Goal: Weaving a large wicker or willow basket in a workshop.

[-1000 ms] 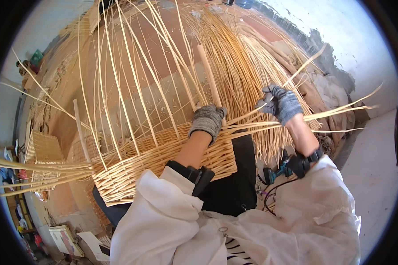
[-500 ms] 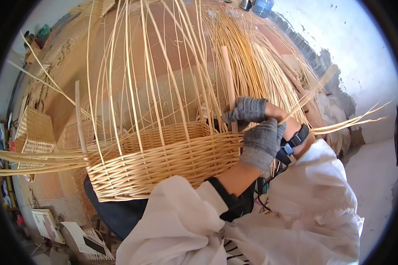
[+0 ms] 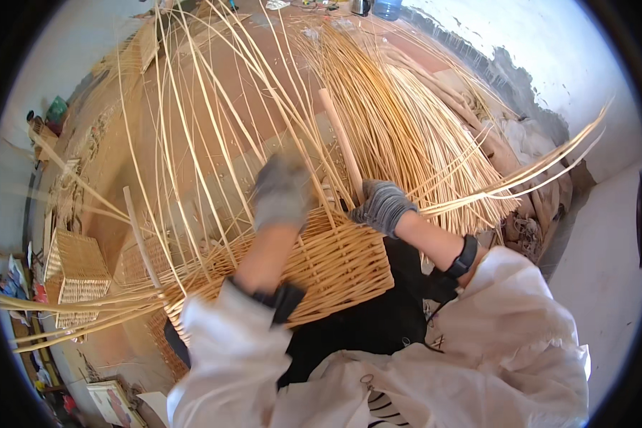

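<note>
A half-woven wicker basket [image 3: 335, 271] rests in front of me at a slant, its thin upright stakes [image 3: 192, 143] fanning away from the near wall. My right hand [image 3: 384, 207], in a grey knit glove, is closed at the basket's right corner, around the foot of a thick corner post [image 3: 341, 139]. Smeared by motion, my gloved left hand [image 3: 284, 189] is over the near rim among the stakes; its fingers cannot be made out. Loose willow rods [image 3: 542, 175] trail rightward from behind my right hand. Others [image 3: 71, 307] stick out past the left corner, beside another post [image 3: 141, 235].
A large bundle of willow rods [image 3: 392, 107] lies on the floor beyond the right corner, near the wall [image 3: 506, 36]. A finished-looking basket [image 3: 78, 274] stands at the left. Far back are a blue water jug [image 3: 387, 8] and a kettle [image 3: 361, 7].
My left hand has left the right corner and swung left over the basket rim. My right hand has shifted slightly left and down at the corner. The basket appears more tilted in view.
</note>
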`<state>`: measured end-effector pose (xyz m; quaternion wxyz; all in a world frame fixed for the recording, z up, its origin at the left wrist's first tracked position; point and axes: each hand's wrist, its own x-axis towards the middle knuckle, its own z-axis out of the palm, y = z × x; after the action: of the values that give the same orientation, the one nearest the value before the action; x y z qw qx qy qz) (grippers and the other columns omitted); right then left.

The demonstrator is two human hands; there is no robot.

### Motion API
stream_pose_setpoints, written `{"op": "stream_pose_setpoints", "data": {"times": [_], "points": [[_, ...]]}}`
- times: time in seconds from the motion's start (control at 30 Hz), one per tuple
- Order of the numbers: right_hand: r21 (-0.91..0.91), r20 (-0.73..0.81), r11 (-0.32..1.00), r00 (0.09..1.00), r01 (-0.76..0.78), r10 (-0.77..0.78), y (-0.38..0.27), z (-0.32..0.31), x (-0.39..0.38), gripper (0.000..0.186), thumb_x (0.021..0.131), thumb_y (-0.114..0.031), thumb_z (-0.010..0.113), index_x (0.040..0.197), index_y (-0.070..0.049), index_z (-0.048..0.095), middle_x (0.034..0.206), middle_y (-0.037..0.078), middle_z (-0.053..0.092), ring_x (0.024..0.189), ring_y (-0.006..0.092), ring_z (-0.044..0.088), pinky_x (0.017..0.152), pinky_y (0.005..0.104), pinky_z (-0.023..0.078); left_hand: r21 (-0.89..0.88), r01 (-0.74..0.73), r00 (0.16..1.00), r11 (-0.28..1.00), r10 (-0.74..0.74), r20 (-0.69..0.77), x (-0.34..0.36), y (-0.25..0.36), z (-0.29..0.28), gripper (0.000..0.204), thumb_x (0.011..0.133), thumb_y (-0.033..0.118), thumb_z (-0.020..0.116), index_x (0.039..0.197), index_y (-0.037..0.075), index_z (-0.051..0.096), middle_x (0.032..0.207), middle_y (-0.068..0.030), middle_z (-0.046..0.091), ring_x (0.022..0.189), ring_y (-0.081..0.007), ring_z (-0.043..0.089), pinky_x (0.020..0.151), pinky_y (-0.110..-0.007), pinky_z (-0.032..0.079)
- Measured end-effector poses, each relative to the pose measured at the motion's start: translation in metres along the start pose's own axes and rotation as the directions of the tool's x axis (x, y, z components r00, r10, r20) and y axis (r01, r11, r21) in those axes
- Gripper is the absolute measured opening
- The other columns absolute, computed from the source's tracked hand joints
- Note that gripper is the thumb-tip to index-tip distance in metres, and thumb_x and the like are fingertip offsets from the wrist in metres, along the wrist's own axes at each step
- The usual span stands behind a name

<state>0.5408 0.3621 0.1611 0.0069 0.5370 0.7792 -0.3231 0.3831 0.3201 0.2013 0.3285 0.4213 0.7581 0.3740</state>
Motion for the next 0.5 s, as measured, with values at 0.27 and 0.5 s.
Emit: {"op": "stream_pose_setpoints", "data": {"times": [0.27, 0.5], "points": [[-0.192, -0.331, 0.973, 0.942, -0.125, 0.056, -0.068, 0.078, -0.008, 0.026, 0.070, -0.026, 0.059, 0.088, -0.007, 0.059, 0.085, 0.016, 0.060, 0.084, 0.0276, 0.058, 0.075, 0.0360, 0.046, 0.250, -0.509, 0.857, 0.824, 0.460, 0.230, -0.057, -0.070, -0.083, 0.024, 0.077, 0.015, 0.053, 0.101, 0.012, 0.057, 0.085, -0.0145, 0.059, 0.076, -0.0255, 0.057, 0.071, -0.030, 0.046], [0.553, -0.624, 0.548, 0.748, 0.627, -0.226, -0.123, 0.029, -0.065, 0.017, 0.083, -0.007, 0.043, 0.095, -0.001, 0.053, 0.092, 0.007, 0.055, 0.078, 0.0134, 0.054, 0.062, 0.0203, 0.045, -0.317, -0.082, 0.647, 0.945, -0.191, -0.738, -0.224, -0.265, -0.246, 0.031, 0.073, 0.000, 0.060, 0.102, -0.003, 0.050, 0.092, -0.0078, 0.055, 0.082, -0.0146, 0.052, 0.076, -0.026, 0.044]]}}
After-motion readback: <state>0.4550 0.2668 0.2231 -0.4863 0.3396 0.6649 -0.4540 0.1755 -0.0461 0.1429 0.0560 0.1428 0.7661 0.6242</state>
